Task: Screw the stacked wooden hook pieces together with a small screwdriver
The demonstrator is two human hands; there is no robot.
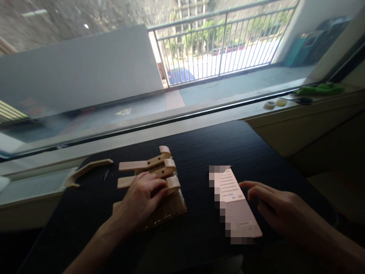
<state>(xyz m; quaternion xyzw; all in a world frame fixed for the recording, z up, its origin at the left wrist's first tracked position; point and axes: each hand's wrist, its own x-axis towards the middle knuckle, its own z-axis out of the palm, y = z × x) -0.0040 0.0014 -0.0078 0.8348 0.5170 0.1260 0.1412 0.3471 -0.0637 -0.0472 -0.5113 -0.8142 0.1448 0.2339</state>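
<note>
One loose slat (88,169) lies on the bench (228,144) at ten o'clock from the left hand (142,194). That hand's grip rests palm-down, fingers loosely curled, on a fan of three slats (159,169) atop one wrapped board (171,209), closed round nothing, with the forearm entering from seven o'clock. At three o'clock lies one phone (236,201), and beside it the right hand (273,207) is palm-down, grip open and empty, its index finger at the phone's right edge.

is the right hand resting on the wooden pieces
No, the right hand sits beside the phone with a fingertip at its edge, while the left hand lies on the wooden pieces.
</note>
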